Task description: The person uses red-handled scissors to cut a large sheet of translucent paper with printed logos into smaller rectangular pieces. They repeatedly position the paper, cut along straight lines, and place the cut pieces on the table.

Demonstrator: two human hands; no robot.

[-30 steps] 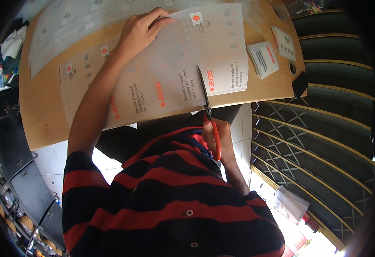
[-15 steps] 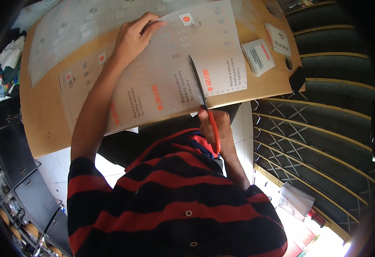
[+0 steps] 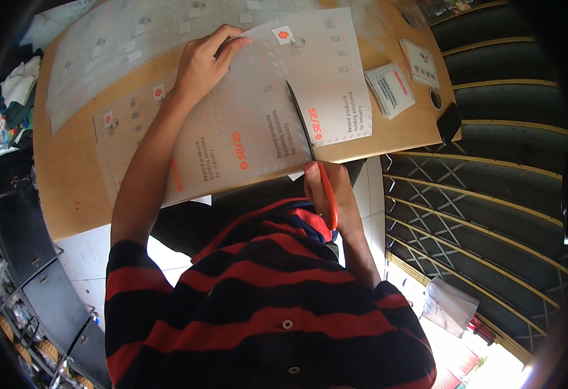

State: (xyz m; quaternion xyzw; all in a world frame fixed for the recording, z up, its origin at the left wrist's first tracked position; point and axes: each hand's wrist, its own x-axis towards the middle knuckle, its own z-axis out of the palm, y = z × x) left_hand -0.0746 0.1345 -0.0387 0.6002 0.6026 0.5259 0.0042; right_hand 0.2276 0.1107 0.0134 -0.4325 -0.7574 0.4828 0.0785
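Observation:
A translucent printed plastic sheet (image 3: 251,110) lies over the wooden table, its right part lifted off the surface. My left hand (image 3: 207,59) pinches the sheet near its far edge between thumb and fingers. My right hand (image 3: 326,188) grips the orange handle of a pair of scissors (image 3: 301,117) at the table's front edge. The long dark blades point away from me and lie along the sheet, between two printed columns. Whether the sheet is cut along the blades is hard to make out.
More printed translucent sheeting (image 3: 122,61) covers the far left of the wooden table (image 3: 70,188). Two stacks of cut printed pieces, one nearer (image 3: 391,89) and one farther (image 3: 420,63), lie at the right. A dark folding gate (image 3: 478,181) stands beyond the table's right end.
The sheet's right part has dipped slightly toward me. My right hand and the scissors have shifted a little to the right; my left hand keeps its hold.

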